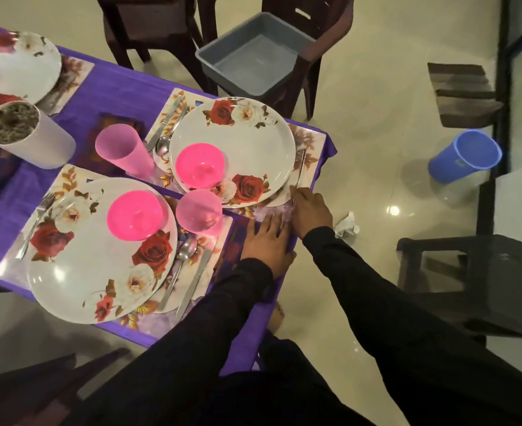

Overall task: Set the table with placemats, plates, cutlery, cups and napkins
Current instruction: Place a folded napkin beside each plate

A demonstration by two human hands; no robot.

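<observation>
I'm pressing my left hand [265, 241] flat, fingers straight, on the table edge to steady things while my right hand [310, 207] is pinching the fork [300, 172] handle, squaring it beside the far plate [253, 139] on its placemat [310, 139]

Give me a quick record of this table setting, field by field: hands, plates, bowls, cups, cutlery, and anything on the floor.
left hand: flat on a patterned napkin
right hand: at the fork beside the far plate
near plate: holds a pink bowl
far plate: holds a pink bowl
pink cups: one, another
floor: blue bucket, crumpled paper
</observation>
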